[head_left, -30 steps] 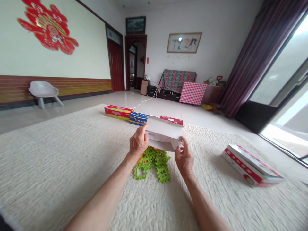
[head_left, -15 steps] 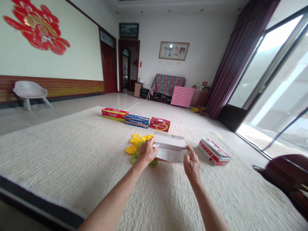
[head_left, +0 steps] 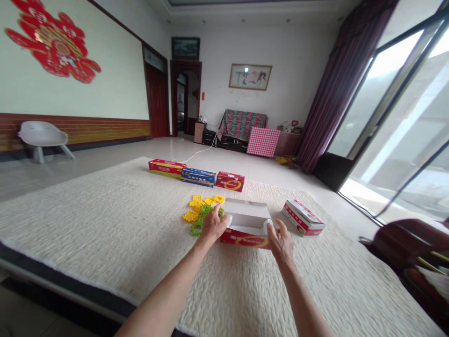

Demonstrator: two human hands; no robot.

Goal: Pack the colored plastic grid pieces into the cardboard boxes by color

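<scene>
A red cardboard box (head_left: pixel 244 239) sits on the pale quilted mat in front of me, its lid raised at the back and its white inside showing. At the box's left end, my left hand (head_left: pixel 213 226) grips the small white end flap, thumb on the inner side. My right hand (head_left: pixel 281 240) is at the other end, its thumb against the right end flap and its fingers outside. Just left of the box lie yellow plastic pieces (head_left: pixel 190 216) and green plastic pieces (head_left: pixel 196 229), partly behind my left hand.
Behind stand a red and yellow-green box (head_left: pixel 167 168), a blue box (head_left: pixel 198 177) and a closed red box (head_left: pixel 230 181) in a row. A white and red box (head_left: pixel 303 217) lies to the right. The quilted mat (head_left: pixel 105 224) ends at a dark edge on the left.
The box has tipped toward level, so its red front face now shows. Its white end flaps stand out at both hands. My right hand's fingers have spread from the box's edge.
</scene>
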